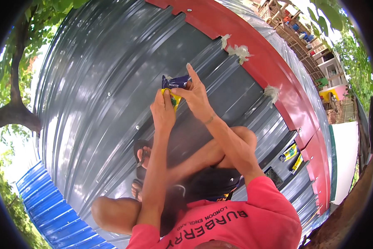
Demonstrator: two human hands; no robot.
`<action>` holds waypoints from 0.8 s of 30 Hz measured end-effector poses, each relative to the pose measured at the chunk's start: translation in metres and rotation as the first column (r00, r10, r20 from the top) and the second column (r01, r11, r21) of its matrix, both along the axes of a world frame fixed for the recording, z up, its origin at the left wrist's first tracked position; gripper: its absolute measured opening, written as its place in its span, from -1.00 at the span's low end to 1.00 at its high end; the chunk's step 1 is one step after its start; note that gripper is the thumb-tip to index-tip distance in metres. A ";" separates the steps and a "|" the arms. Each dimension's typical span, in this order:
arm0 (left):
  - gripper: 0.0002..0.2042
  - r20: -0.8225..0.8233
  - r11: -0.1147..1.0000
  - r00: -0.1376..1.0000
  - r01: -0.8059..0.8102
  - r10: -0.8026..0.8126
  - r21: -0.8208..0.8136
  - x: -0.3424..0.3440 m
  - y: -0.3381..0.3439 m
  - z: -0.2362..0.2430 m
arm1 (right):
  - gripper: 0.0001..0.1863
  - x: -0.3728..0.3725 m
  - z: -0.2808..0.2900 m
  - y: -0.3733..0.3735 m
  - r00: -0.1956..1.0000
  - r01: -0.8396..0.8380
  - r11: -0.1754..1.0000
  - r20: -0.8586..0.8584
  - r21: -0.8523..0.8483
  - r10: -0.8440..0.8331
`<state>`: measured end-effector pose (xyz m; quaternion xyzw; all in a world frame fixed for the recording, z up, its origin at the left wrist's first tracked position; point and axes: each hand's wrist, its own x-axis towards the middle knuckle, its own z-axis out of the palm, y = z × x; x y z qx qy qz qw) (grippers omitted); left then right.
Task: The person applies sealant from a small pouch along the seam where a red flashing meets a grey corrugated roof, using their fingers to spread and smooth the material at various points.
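Note:
Both of my hands are raised over the grey roof sheet, close together on a soft squeeze tube, dark blue at its crimped far end [174,82] and yellow nearer me. My left hand [163,110] pinches the yellow part from the left, thumb on top. From the right, my right hand [196,98] presses its thumb onto the dark blue part, with other fingers behind it and the index finger pointing up and away. Whitish residue shows on that fingertip and on the tube's far end. The tube's nozzle end is hidden by my hands.
I sit cross-legged on ribbed metal roofing [111,74]. A red ridge flashing [273,70] curves along the right, with whitish lumps [239,52] at its edge. Two yellow-green tubes [289,152] lie right of my knee, near a dark rectangular object [274,177]. A branch [16,116] rises left.

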<state>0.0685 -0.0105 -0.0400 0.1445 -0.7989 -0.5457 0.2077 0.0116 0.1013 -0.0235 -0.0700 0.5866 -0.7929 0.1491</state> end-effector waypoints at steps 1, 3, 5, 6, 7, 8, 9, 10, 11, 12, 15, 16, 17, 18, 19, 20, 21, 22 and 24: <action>-0.69 -0.005 1.000 1.000 -0.007 0.007 -0.006 0.001 0.000 -0.003 | 0.06 0.001 0.000 -0.001 1.000 -0.007 1.000 0.004 -0.003 0.007; -0.68 0.011 1.000 1.000 -0.013 0.013 -0.019 0.000 0.001 -0.003 | 0.05 -0.001 0.000 -0.001 0.999 -0.004 1.000 0.039 0.027 0.003; -0.67 0.040 1.000 0.999 -0.001 0.002 -0.013 0.000 0.000 -0.003 | 0.05 -0.003 -0.002 -0.002 0.999 0.001 0.999 0.039 0.034 -0.002; -0.67 0.060 1.000 0.998 0.012 -0.012 0.001 0.000 -0.002 -0.003 | 0.04 -0.004 -0.004 -0.003 1.000 0.004 1.000 0.020 0.027 -0.005; -0.67 0.080 1.000 0.996 0.025 -0.026 0.014 0.000 -0.004 -0.003 | 0.04 -0.004 -0.006 -0.003 1.000 0.007 1.000 0.003 0.019 -0.007; -0.65 0.080 0.999 0.996 0.033 -0.034 0.012 0.000 -0.004 -0.002 | 0.05 -0.004 -0.004 -0.003 1.000 0.019 0.999 -0.004 0.035 -0.019; -0.62 0.080 0.999 0.996 0.040 -0.041 0.010 0.000 -0.004 0.000 | 0.05 -0.005 -0.002 -0.003 0.999 0.031 0.998 -0.010 0.051 -0.031; -0.60 0.081 0.999 0.996 0.047 -0.047 0.007 0.001 -0.005 0.001 | 0.05 -0.005 0.001 -0.002 0.999 0.043 0.997 -0.016 0.067 -0.042; -0.60 0.113 0.998 0.992 0.053 -0.054 0.016 0.001 -0.005 0.005 | 0.06 -0.007 0.001 -0.001 0.999 0.040 0.994 -0.024 0.097 -0.038; -0.60 0.146 0.998 0.987 0.059 -0.062 0.024 0.002 -0.005 0.009 | 0.08 -0.010 0.001 0.001 0.999 0.038 0.991 -0.032 0.128 -0.034; -0.62 0.126 0.997 0.989 0.071 -0.073 0.016 0.003 -0.011 0.009 | 0.10 -0.008 0.000 0.002 0.993 0.023 0.960 -0.115 0.279 0.009; -0.63 0.099 0.997 0.992 0.075 -0.075 0.008 0.003 -0.013 0.008 | 0.10 -0.007 -0.001 0.002 0.988 0.022 0.941 -0.151 0.338 0.032; -0.66 0.099 0.997 0.992 0.079 -0.078 -0.012 0.002 -0.013 0.007 | 0.09 -0.008 -0.003 0.003 0.989 0.016 0.942 -0.142 0.335 0.034; -0.69 0.099 0.996 0.992 0.085 -0.081 -0.032 0.000 -0.013 0.007 | 0.09 -0.011 -0.004 0.004 0.990 0.012 0.943 -0.134 0.333 0.035; -0.72 0.098 0.995 0.992 0.090 -0.085 -0.052 0.000 -0.012 0.006 | 0.09 -0.013 -0.005 0.006 0.991 0.007 0.943 -0.126 0.331 0.037; -0.72 0.097 0.995 0.992 0.088 -0.084 -0.044 0.001 -0.012 0.006 | 0.09 -0.011 0.000 0.005 0.989 0.020 0.942 -0.144 0.336 0.030; -0.72 0.095 0.996 0.992 0.087 -0.083 -0.035 0.001 -0.012 0.006 | 0.09 -0.009 0.005 0.005 0.987 0.034 0.940 -0.161 0.340 0.023; -0.73 0.093 0.996 0.992 0.085 -0.083 -0.027 0.002 -0.012 0.006 | 0.08 -0.008 0.009 0.004 0.984 0.048 0.937 -0.179 0.345 0.015; -0.73 0.053 0.995 0.996 0.075 -0.072 -0.067 0.002 -0.012 0.000 | 0.08 -0.009 0.009 0.006 0.991 0.016 0.942 -0.132 0.336 0.030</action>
